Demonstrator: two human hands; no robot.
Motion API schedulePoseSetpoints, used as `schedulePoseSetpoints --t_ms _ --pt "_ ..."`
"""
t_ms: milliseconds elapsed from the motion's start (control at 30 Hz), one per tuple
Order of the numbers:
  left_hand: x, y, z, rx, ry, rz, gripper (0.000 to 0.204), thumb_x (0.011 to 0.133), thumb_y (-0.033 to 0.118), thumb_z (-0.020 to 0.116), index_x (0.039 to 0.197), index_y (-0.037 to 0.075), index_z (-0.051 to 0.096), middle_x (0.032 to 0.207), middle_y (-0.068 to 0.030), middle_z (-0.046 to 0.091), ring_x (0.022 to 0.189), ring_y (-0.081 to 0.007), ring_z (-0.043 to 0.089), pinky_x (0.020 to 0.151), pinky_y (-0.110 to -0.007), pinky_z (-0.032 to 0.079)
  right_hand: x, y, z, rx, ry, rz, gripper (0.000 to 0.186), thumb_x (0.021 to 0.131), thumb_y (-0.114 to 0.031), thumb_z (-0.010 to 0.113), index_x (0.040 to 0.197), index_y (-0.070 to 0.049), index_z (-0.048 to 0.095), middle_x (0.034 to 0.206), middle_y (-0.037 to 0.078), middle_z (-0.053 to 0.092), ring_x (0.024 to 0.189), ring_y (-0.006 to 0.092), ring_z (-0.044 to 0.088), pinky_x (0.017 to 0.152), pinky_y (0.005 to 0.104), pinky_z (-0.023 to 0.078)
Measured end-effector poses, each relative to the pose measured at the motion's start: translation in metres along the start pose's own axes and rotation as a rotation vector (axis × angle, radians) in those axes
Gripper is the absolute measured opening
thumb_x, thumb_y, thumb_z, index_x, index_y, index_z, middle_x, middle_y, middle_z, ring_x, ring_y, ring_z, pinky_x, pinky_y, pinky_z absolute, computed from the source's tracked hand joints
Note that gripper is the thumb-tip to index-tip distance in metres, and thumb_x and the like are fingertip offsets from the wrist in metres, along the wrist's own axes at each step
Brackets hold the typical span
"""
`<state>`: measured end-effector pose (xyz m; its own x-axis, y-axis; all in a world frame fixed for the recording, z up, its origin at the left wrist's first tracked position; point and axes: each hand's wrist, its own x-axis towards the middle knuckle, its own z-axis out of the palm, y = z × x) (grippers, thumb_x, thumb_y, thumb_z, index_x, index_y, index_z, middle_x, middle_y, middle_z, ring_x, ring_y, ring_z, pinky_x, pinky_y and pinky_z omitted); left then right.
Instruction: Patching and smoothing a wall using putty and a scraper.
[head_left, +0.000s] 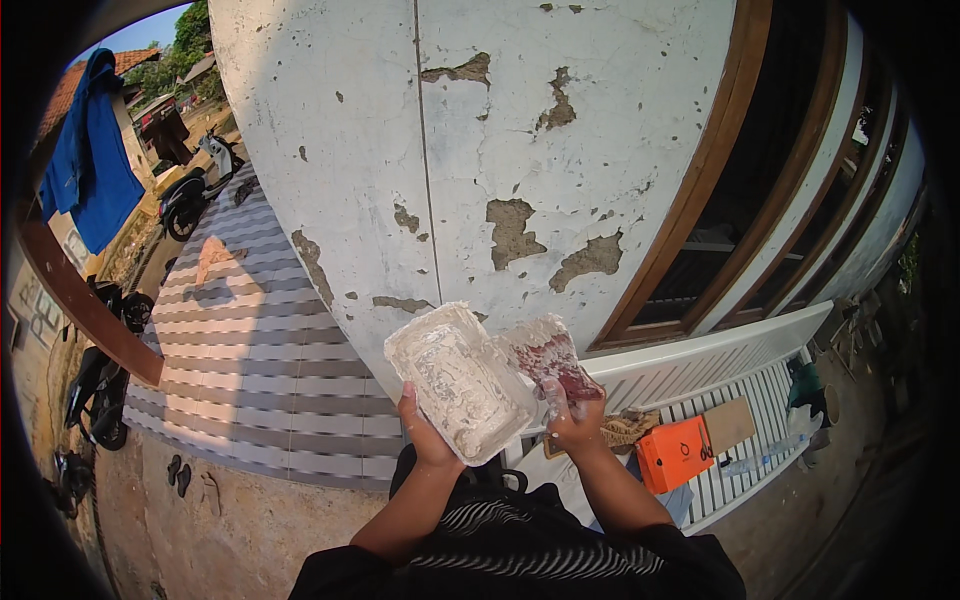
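My left hand (pixel 432 436) grips a shallow rectangular plastic tub (pixel 425 319) by its near left side. Whitish filler paste (pixel 455 378) coats the tub's inside. In my right hand (pixel 577 424) is a flat dark-red scraper (pixel 556 366), smeared with white paste along its far edge. The scraper is close to the tub's right rim; whether they touch, I cannot tell. White paste also marks my right thumb. Beyond both hands stands a pale wall (pixel 360 130) with several chipped patches (pixel 514 232) of bare grey-brown plaster and a thin vertical line.
To the right, a white slatted bench (pixel 770 386) holds an orange box (pixel 674 454), a brown board (pixel 729 423) and a clear bottle (pixel 750 463). Above it are brown-framed windows (pixel 690 190). At left lie a striped tiled floor (pixel 270 370), sandals (pixel 179 474) and a parked scooter (pixel 200 185).
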<state>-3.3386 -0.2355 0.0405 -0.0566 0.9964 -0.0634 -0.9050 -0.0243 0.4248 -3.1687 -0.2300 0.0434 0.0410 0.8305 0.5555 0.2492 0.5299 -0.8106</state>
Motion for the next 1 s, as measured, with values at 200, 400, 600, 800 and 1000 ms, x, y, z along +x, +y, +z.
schedulePoseSetpoints --t_ms 200,400,600,800,1000 --pt "0.001 0.003 -0.006 -0.035 0.003 0.024 0.066 0.091 0.051 0.038 0.138 0.004 0.035 0.132 -0.0151 0.047 0.119 -0.0307 0.049 0.100 -0.044 0.041 0.009 0.005 0.001 0.206 0.196 0.126 0.012 0.090 -0.002 0.054 0.091 0.004 0.065 0.076 0.006 0.064 0.068 0.0100 0.057 0.062 0.0251 0.046" --pt "0.002 0.001 -0.007 -0.034 -0.010 0.029 0.066 0.091 0.050 0.039 0.138 0.004 0.033 0.132 -0.0160 0.047 0.119 -0.0307 0.050 0.100 -0.044 0.041 0.000 0.015 0.002 0.158 0.097 0.147 0.012 0.091 -0.002 0.053 0.098 0.004 0.061 0.090 0.008 0.064 0.077 0.0127 0.058 0.069 0.0269 0.047" --pt "0.000 0.001 -0.007 -0.001 -0.004 0.008 0.065 0.091 0.051 0.037 0.140 0.007 0.034 0.135 -0.0154 0.046 0.120 -0.0323 0.049 0.100 -0.046 0.041 -0.001 0.015 -0.001 0.043 0.002 0.101 0.016 0.090 -0.002 0.052 0.098 0.005 0.064 0.090 0.010 0.066 0.077 0.0132 0.059 0.070 0.0269 0.047" --pt "-0.002 0.001 -0.001 0.013 0.007 -0.043 0.066 0.091 0.051 0.038 0.139 0.005 0.034 0.133 -0.0155 0.046 0.119 -0.0322 0.050 0.100 -0.045 0.041 0.000 0.009 -0.006 0.006 -0.088 0.054 0.017 0.088 -0.003 0.054 0.097 0.005 0.065 0.089 0.011 0.067 0.074 0.0150 0.060 0.068 0.0285 0.048" --pt "-0.002 0.000 -0.003 0.034 -0.030 -0.061 0.069 0.091 0.051 0.039 0.139 0.003 0.032 0.134 -0.0169 0.045 0.120 -0.0318 0.049 0.101 -0.044 0.040 0.007 0.008 -0.010 -0.229 -0.158 -0.290 0.021 0.076 0.002 0.056 0.095 0.006 0.064 0.085 0.017 0.065 0.071 0.0287 0.063 0.066 0.0327 0.050"
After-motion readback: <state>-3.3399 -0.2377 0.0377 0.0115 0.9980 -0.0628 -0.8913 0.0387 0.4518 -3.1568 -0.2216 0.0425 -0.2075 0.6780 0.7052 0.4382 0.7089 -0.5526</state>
